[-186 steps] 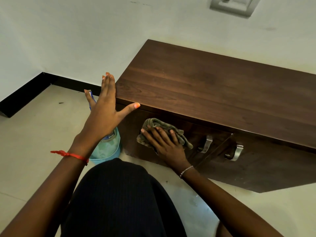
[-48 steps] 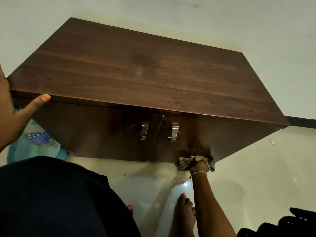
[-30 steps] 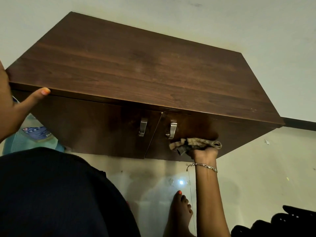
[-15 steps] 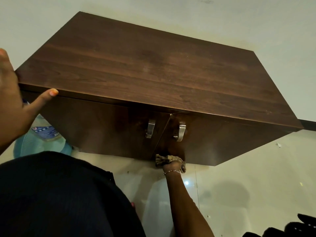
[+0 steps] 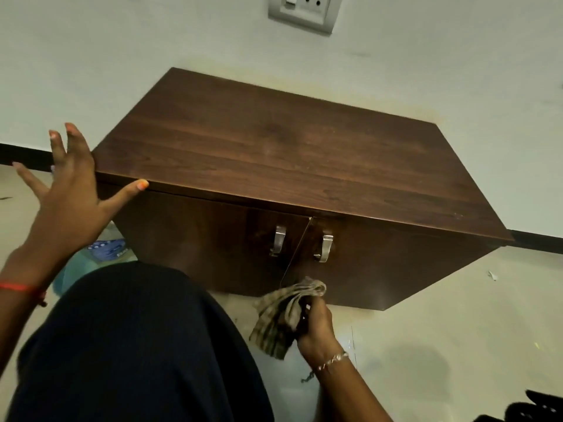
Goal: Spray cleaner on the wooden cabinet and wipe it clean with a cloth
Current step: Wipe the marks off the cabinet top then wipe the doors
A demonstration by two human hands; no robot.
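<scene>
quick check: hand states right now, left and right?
Left hand: open, fingers spread, thumb on the front top edge of the cabinet.
Right hand: closed, gripping the cloth.

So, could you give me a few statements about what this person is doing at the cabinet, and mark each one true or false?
1. The right hand grips the cloth. True.
2. The cloth is spread flat on top of the cabinet. False: it is held bunched, low by the cabinet's bottom front edge.
3. The left hand holds the spray bottle. False: its fingers are spread, with the thumb at the top's front edge. The bottle sits beside the cabinet, partly hidden.
4. Two metal handles sit on the cabinet's front. True.
5. A wall socket is above the cabinet. True.
</scene>
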